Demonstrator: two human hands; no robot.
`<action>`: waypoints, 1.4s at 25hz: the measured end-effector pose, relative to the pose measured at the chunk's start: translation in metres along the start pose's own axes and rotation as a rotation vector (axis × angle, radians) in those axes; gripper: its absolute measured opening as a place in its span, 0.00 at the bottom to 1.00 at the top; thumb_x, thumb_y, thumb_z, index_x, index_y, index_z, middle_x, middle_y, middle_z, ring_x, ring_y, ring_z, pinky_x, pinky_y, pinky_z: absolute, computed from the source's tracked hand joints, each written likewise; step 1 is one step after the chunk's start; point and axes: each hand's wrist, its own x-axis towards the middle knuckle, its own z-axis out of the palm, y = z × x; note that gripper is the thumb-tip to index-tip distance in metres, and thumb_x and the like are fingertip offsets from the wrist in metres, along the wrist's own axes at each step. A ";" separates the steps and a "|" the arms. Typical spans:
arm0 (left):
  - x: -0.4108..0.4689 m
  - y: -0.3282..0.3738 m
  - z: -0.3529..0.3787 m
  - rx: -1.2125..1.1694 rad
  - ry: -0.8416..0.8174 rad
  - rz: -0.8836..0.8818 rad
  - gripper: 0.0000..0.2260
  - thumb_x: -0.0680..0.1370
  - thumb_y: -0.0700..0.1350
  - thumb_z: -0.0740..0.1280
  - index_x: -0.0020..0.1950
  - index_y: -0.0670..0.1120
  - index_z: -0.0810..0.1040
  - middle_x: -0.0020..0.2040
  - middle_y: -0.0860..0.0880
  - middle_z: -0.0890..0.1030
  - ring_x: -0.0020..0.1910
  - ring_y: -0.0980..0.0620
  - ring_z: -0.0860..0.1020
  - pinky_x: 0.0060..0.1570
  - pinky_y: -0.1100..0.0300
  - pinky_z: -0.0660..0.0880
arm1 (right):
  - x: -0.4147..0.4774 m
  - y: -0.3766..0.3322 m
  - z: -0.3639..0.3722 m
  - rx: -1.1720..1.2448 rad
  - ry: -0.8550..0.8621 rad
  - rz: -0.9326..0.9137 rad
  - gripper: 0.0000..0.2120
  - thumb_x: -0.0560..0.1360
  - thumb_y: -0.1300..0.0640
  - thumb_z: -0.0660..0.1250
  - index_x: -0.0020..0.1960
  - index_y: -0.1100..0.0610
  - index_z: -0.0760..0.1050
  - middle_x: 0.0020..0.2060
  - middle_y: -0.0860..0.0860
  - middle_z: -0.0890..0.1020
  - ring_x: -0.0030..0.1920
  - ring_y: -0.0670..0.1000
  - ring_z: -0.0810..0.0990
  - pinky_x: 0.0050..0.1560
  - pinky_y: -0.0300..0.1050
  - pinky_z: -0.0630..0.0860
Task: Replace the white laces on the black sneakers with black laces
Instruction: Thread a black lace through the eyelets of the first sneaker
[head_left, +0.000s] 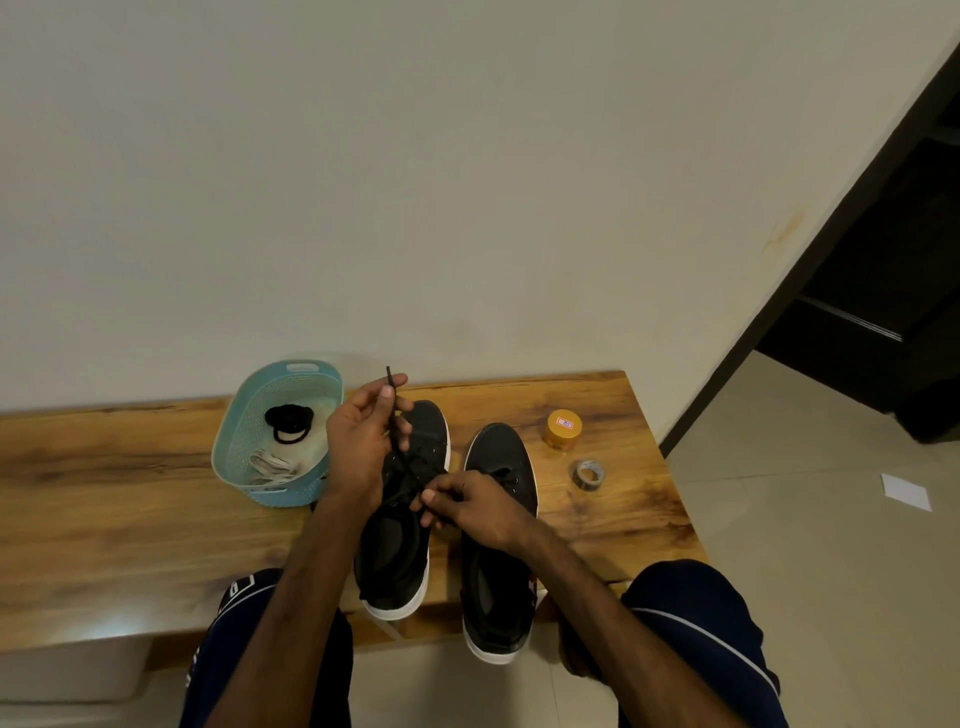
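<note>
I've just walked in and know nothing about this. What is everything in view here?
Bench: one, brown wood, against the wall.
Basket: one, light blue, on the bench.
Coiled lace: one, black, in the basket.
White laces: count unclear, white, in the basket.
First sneaker: one, black with a white sole, under the hands.
Second sneaker: one, same colours, beside it.
Jar: one, orange, on the bench.
Tape roll: one, grey, near the jar.
Paper: one, white, on the floor.
Held lace: one, black, rising from the first sneaker.
Left hand: pinches the held lace's upper end.
Right hand: fingers pinch the held lace low down.
</note>
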 end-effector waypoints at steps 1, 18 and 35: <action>0.000 -0.002 0.000 0.044 -0.011 0.021 0.09 0.83 0.39 0.61 0.59 0.41 0.80 0.38 0.50 0.81 0.29 0.56 0.74 0.23 0.65 0.69 | -0.002 -0.002 -0.005 -0.015 0.055 0.014 0.13 0.83 0.52 0.61 0.61 0.57 0.79 0.51 0.51 0.84 0.52 0.48 0.81 0.57 0.47 0.77; -0.040 -0.059 0.057 1.280 -0.258 0.252 0.08 0.80 0.52 0.65 0.54 0.52 0.81 0.52 0.56 0.80 0.50 0.57 0.78 0.49 0.57 0.78 | -0.030 0.016 -0.060 -0.405 0.149 0.365 0.09 0.77 0.56 0.66 0.53 0.60 0.79 0.45 0.56 0.82 0.47 0.55 0.82 0.43 0.45 0.78; -0.046 -0.073 0.069 1.445 -0.433 0.275 0.06 0.80 0.50 0.65 0.54 0.53 0.79 0.53 0.53 0.76 0.50 0.53 0.78 0.41 0.60 0.69 | -0.024 0.037 -0.071 -0.153 0.257 0.488 0.16 0.75 0.70 0.59 0.57 0.65 0.81 0.49 0.60 0.83 0.52 0.58 0.82 0.55 0.57 0.81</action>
